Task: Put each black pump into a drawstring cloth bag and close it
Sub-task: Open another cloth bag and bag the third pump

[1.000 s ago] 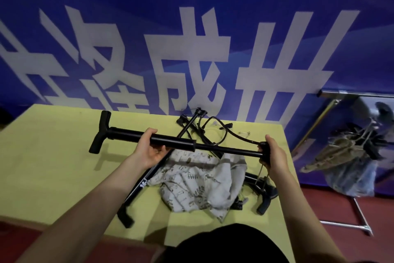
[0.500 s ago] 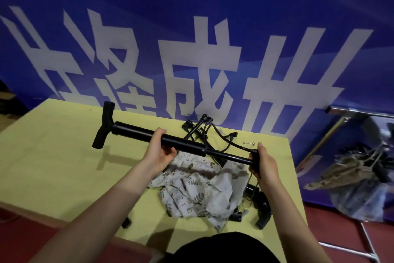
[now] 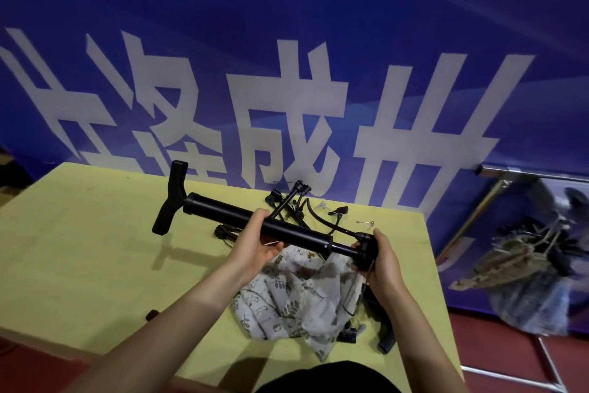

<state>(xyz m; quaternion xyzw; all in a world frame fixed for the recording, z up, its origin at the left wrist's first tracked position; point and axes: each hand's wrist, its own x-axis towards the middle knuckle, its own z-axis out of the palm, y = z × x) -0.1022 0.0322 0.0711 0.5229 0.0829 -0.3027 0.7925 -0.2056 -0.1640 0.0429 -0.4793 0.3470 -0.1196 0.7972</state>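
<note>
My left hand (image 3: 255, 244): fingers curled round the barrel of the black pump (image 3: 255, 222), near the middle of its length.
My right hand (image 3: 381, 257): fingers clamped on the pump's end cap, where the thinner rod comes out of the barrel.
Pump: held in the air above the yellow worktop (image 3: 95, 249), touching nothing but my hands. Its T-shaped handle (image 3: 170, 198) sticks out past my left hand, towards the worktop's far left.
Long axis: runs from far left to near right, sloping down towards my right hand.
Cloth bag (image 3: 293, 294): leaf-printed, crumpled flat on the worktop near its right edge, directly below the pump and between my forearms. I cannot tell which way its mouth faces.
Coming move, as I judge it: the bag lies under the pump, not in line with it, so one end must tip down into the mouth. My right hand holds the lower end nearest the cloth.
Other things: a tangle of black hoses (image 3: 302, 207) by the far edge; more black pump parts (image 3: 382, 329) beside the bag at the near right.
</note>
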